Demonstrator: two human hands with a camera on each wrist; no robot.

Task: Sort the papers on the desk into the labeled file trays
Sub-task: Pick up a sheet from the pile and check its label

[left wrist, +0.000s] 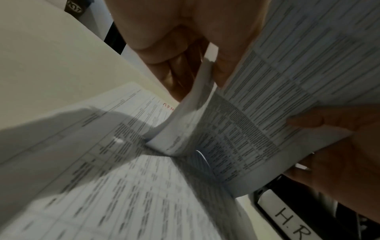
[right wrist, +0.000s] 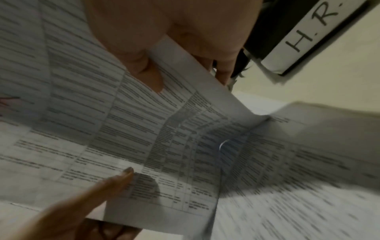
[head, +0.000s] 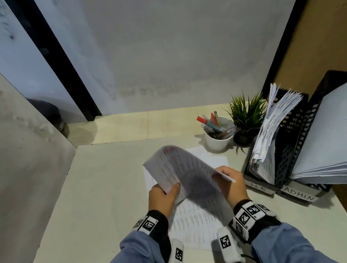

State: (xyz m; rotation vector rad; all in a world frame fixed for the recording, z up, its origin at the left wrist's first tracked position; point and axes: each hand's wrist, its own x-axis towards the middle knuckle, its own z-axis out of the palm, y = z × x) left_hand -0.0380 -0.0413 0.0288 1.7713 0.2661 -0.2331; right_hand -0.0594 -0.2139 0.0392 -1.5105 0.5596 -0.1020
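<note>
- Over the middle of the desk, we hold a printed sheet lifted and bowed between both hands, its far edge curling up and away from us.
- Our left hand pinches the sheet's near left edge, thumb on the upper face and fingers behind it.
- Our right hand grasps the near right corner, thumb over the printed side, the other fingers curled underneath.
- Under the raised sheet, more printed papers lie flat on the desk, between our wrists and reaching past the hands; the lifted sheet hangs above them.
- Right of our right hand stands a black file tray labeled H.R., just beside that hand, with leaning papers inside.
- Next to it, farther right, the ADMIN tray holds a thick stack with red writing on top.
- Behind the trays' near ends sit a white cup of pens and a small potted plant.
</note>
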